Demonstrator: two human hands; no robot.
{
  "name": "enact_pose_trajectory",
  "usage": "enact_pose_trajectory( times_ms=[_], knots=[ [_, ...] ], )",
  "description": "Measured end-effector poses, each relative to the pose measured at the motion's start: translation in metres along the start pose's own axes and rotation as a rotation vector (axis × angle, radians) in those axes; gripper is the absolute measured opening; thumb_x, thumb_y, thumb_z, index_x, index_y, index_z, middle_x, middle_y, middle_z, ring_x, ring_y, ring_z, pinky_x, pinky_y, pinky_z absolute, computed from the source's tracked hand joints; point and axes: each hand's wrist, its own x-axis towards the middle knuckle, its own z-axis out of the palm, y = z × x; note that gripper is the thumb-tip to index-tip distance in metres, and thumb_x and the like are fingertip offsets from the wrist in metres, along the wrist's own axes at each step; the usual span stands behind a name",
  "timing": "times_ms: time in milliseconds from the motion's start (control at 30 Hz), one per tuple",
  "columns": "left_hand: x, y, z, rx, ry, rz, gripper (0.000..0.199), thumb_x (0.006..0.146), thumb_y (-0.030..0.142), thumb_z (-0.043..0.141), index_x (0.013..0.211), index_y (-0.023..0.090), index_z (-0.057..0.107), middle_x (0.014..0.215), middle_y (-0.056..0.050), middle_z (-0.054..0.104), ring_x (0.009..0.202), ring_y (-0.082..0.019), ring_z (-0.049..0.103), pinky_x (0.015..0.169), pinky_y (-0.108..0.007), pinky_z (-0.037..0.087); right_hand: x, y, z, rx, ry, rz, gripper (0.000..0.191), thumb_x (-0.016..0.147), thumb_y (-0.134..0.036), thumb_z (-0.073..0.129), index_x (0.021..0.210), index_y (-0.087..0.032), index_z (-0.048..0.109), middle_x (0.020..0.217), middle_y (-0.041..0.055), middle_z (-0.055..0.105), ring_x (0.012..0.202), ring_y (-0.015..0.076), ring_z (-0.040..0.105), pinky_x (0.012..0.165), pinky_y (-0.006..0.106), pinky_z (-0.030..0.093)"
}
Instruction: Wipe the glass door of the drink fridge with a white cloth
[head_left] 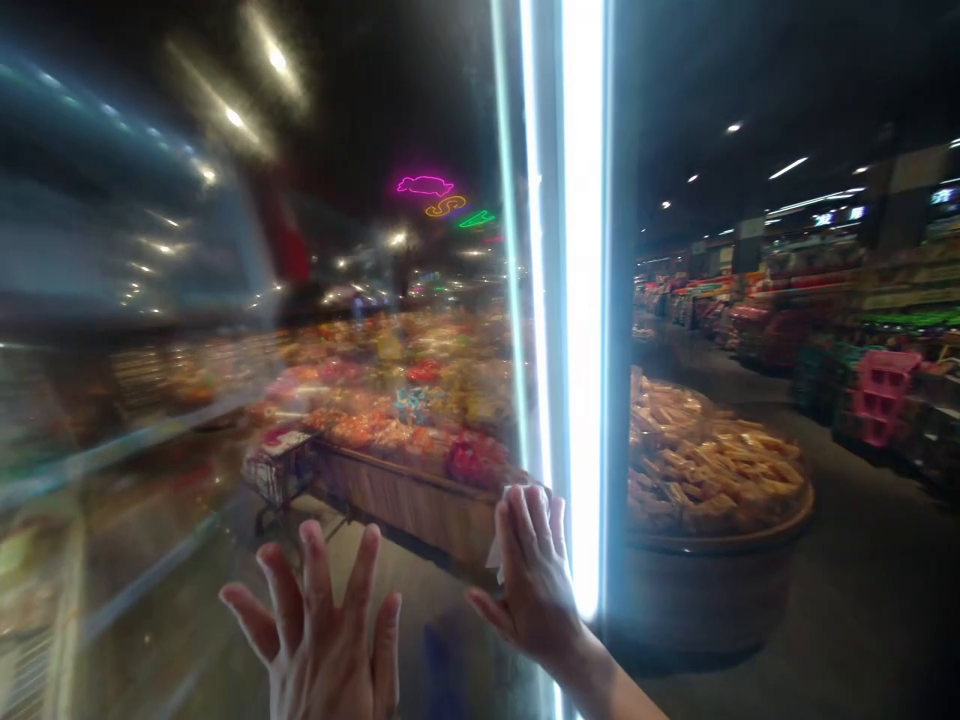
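The left hand [322, 640] is nearest, low down and left of the middle. Its 5 fingers are spread wide and let go of everything, with the back of the hand facing us. I cannot tell if it touches the glass [457, 625]. The right hand [536, 580] holds a white cloth [494, 560] under its straight fingers. The white cloth pokes out past the fingertips and beside the thumb. It looks pressed on the glass, just left of a very bright, tall light [583, 300].

Farther off, left of the tall light, a long wooden bin [405, 500] is heaped with bright packs [375, 430], mostly too blurry to name. A shopping cart [277, 470] stands by its left end. Right of the tall light is 1 big round bin [720, 590], piled high with tan sticks [720, 460]. Past it sits a pink basket stack [883, 395]. Up high, 3 glowing signs [425, 186] shine pink, orange and green under a dark ceiling [412, 70].
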Motion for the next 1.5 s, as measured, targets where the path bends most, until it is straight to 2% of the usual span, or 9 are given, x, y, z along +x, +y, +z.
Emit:
enact_pose_trajectory(
  times_ms=[200,400,567,633,833,1000,1067,1267,1500],
  knots=[
    [-0.005,0.012,-0.002,0.059,-0.048,-0.036,0.086,0.098,0.028,0.057,0.166,0.037,0.004,0.176,-0.003,-0.017,0.160,-0.030,-0.022,0.126,-0.062,-0.017,0.026,0.020,-0.003,0.066,-0.018,0.072,0.095,0.102,-0.065,0.034,0.166,-0.004,0.000,0.176,0.0173,-0.001,0.162,0.0405,-0.001,0.124,0.071,0.028],
    [-0.016,0.008,-0.008,0.105,-0.071,-0.087,0.086,0.098,0.027,0.057,0.166,0.037,0.005,0.177,-0.005,-0.012,0.162,-0.032,-0.017,0.127,-0.065,-0.013,-0.003,0.000,0.008,0.077,0.009,0.084,0.094,0.103,-0.060,0.035,0.165,0.001,0.001,0.175,0.0188,-0.003,0.162,0.0411,-0.002,0.123,0.074,0.025],
    [-0.022,-0.005,-0.022,0.137,-0.066,-0.112,0.088,0.097,0.020,0.057,0.166,0.036,0.005,0.176,-0.007,-0.013,0.161,-0.032,-0.018,0.127,-0.066,-0.011,0.080,0.003,0.001,0.143,0.022,0.139,0.097,0.101,-0.067,0.037,0.167,-0.010,-0.004,0.176,0.0159,0.006,0.162,0.0393,0.003,0.127,0.071,0.018],
    [-0.024,-0.009,-0.029,0.141,-0.056,-0.111,0.088,0.097,0.018,0.056,0.166,0.036,0.005,0.176,-0.007,-0.014,0.161,-0.032,-0.020,0.127,-0.065,-0.013,0.089,-0.016,0.001,0.154,0.028,0.164,0.097,0.100,-0.068,0.037,0.168,-0.010,-0.002,0.176,0.0157,0.010,0.163,0.0378,0.003,0.129,0.069,0.013],
    [-0.041,-0.041,-0.058,0.181,-0.075,-0.126,0.089,0.097,0.019,0.057,0.166,0.036,0.005,0.176,-0.007,-0.015,0.161,-0.031,-0.021,0.126,-0.062,-0.015,0.004,-0.106,0.018,0.178,-0.015,-0.160,0.092,0.102,-0.063,0.033,0.166,-0.003,0.007,0.176,0.0101,0.006,0.164,0.0294,0.000,0.134,0.050,-0.002],
    [-0.088,-0.097,-0.090,0.243,-0.094,-0.177,0.089,0.096,0.020,0.057,0.166,0.036,0.004,0.175,-0.003,-0.022,0.159,-0.030,-0.026,0.126,-0.063,-0.016,0.017,-0.094,0.023,0.125,-0.043,0.154,0.093,0.101,-0.056,0.041,0.167,-0.008,-0.003,0.175,0.0161,0.011,0.163,0.0386,-0.002,0.128,0.069,0.011],
    [-0.113,-0.118,-0.096,0.257,-0.078,-0.203,0.090,0.096,0.021,0.057,0.167,0.036,0.004,0.174,-0.002,-0.024,0.159,-0.030,-0.027,0.126,-0.065,-0.015,0.007,-0.108,0.027,0.122,-0.081,0.204,0.091,0.101,-0.051,0.044,0.168,-0.010,-0.001,0.175,0.0166,0.013,0.162,0.0416,0.002,0.126,0.073,0.014],
    [-0.167,-0.148,-0.096,0.208,-0.078,-0.237,0.093,0.094,0.017,0.056,0.166,0.036,0.001,0.175,-0.002,-0.021,0.160,-0.029,-0.022,0.127,-0.067,-0.011,-0.072,-0.212,0.040,0.257,-0.059,-0.207,0.081,0.103,-0.054,0.041,0.168,-0.017,0.012,0.175,0.0004,0.014,0.163,0.0163,0.004,0.135,0.038,0.004],
    [-0.172,-0.163,-0.105,0.154,-0.064,-0.274,0.091,0.096,0.017,0.055,0.166,0.038,0.001,0.174,0.001,-0.022,0.160,-0.028,-0.023,0.128,-0.065,-0.011,-0.050,-0.230,0.050,0.203,-0.138,-0.099,0.086,0.096,-0.047,0.060,0.164,-0.007,0.026,0.171,0.0150,0.024,0.163,0.0319,0.004,0.133,0.060,0.003]
  ],
)
